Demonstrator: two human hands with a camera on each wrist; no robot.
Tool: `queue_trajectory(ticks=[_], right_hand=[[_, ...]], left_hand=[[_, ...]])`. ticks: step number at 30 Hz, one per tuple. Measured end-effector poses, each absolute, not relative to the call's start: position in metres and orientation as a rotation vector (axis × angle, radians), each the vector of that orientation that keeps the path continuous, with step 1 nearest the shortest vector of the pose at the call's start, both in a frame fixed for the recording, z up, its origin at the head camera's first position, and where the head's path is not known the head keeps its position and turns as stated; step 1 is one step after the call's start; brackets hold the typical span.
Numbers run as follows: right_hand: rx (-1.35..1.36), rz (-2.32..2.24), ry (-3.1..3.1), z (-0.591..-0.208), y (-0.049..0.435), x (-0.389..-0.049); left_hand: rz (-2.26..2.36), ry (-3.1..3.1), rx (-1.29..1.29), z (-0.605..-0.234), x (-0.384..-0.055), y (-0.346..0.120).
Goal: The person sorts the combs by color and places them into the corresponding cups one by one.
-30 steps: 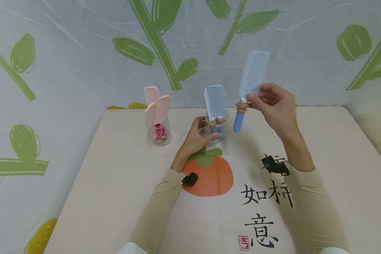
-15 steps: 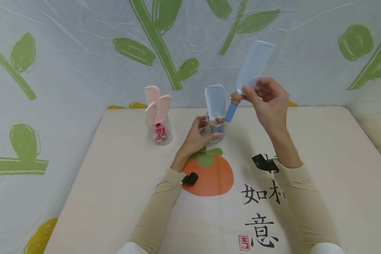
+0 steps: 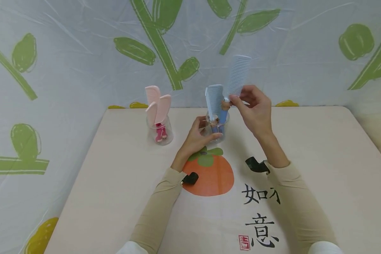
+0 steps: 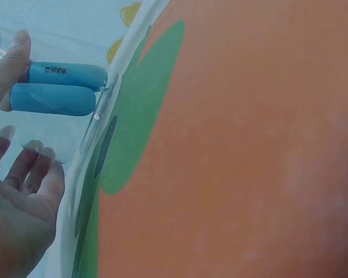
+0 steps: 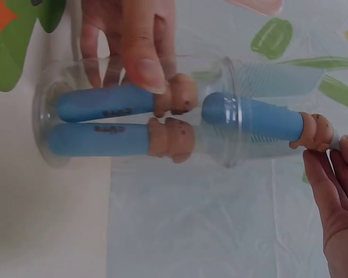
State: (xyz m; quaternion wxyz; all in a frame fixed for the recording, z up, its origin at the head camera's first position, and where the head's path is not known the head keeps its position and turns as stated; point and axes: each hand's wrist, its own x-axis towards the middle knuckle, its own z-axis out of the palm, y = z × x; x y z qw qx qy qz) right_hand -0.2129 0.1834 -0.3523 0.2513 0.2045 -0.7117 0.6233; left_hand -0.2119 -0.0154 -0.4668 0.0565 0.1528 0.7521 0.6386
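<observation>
My left hand [image 3: 195,137] grips a clear jar [image 3: 221,138] on the table, thumb in front and fingers round its far side. Two light blue combs [image 3: 214,98] stand in it, teeth up. In the right wrist view, their blue handles [image 5: 98,140] with brown bear-like figures rest near the jar's bottom. My right hand [image 3: 255,111] pinches another light blue comb [image 3: 239,74] just above its bear figure [image 5: 316,132]. That comb is slightly tilted, and its handle end [image 5: 220,108] is in the jar's mouth.
To the left, a second clear jar [image 3: 167,137] holds several pink combs [image 3: 162,107] with dark pink handles. The pale tabletop [image 3: 114,176] bears a printed orange persimmon [image 3: 212,176] and black characters [image 3: 261,229]. A leaf-patterned sheet [image 3: 98,70] hangs behind.
My right hand has moved left and then down with the comb, bringing its handle from beside the jar into the jar's mouth. My left hand keeps its grip on the jar.
</observation>
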Motion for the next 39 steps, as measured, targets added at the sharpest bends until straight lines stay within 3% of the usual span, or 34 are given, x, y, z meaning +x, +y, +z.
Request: queue_trajectory(ticks=[15, 28, 39], right_hand=[[0.531, 1.655, -2.210, -0.355, 0.173, -0.190], [0.668, 1.375, -2.448, -0.372, 0.199, -0.199], [0.749, 1.393, -2.593, -0.372, 0.199, -0.196]], left_hand=[[1.975, 2.273, 0.489, -0.464, -0.209, -0.013], [1.964, 2.275, 0.487, -0.465, -0.210, -0.016], [1.949, 2.289, 0.497, -0.466, -0.210, -0.016]])
